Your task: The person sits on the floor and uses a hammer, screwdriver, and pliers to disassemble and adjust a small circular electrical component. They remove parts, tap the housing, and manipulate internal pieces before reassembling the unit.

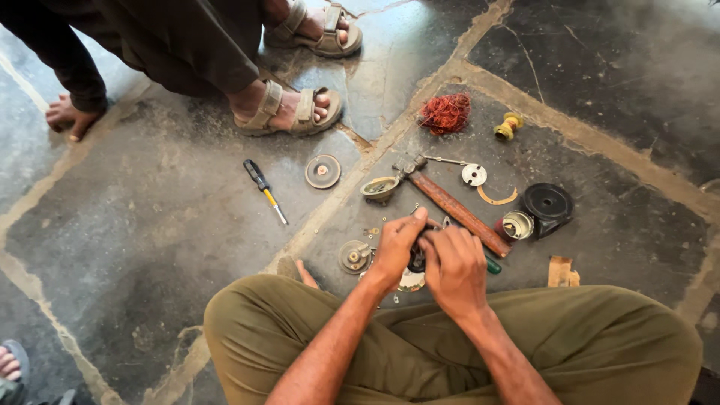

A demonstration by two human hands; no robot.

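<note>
Hands meet low over the floor, just ahead of the crossed legs in olive trousers — the left hand curled around a thin tool whose tip shows by the thumb, the right hand closed over a small dark round part that sits on a pale disc. Both hands are clenched narrow, so what the fingers pinch underneath cannot be told. Doing this well, I judge, calls for the right hand to pin the part flat against the disc while the left keeps the tool square to it; a slip would send the tip into the fingers close beside it. Tiny screws lie loose on the stone near the left hand, so small, controlled turns seem wise — a jolt could scatter them. Around the work lie a hammer with a reddish handle, a brass-coloured cup, a grey hub, a black disc, a white plate, a round cap, a screwdriver, a tangle of copper wire and a yellow spool. Another person's sandalled feet stand well apart at the top.
</note>
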